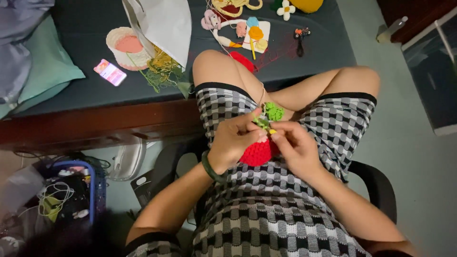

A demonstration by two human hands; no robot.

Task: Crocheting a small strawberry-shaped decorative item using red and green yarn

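Red crochet piece (257, 153) pinched btwn both hands – left hand (234, 142) & right hand (296, 148) curled together over lap.

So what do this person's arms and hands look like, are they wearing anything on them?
Both forearms are bare, no gloves or long sleeves. The left hand has a dark green bangle round its wrist. The right hand shows no ring or band.

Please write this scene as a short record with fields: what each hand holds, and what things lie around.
left hand: left hand pinches the green crochet piece
right hand: right hand grips a yellow-ended hook at the green piece
under hands: red crochet piece on the lap
wrist: dark bangle on the left
bed: phone, small basket, tangled yarn, scissors
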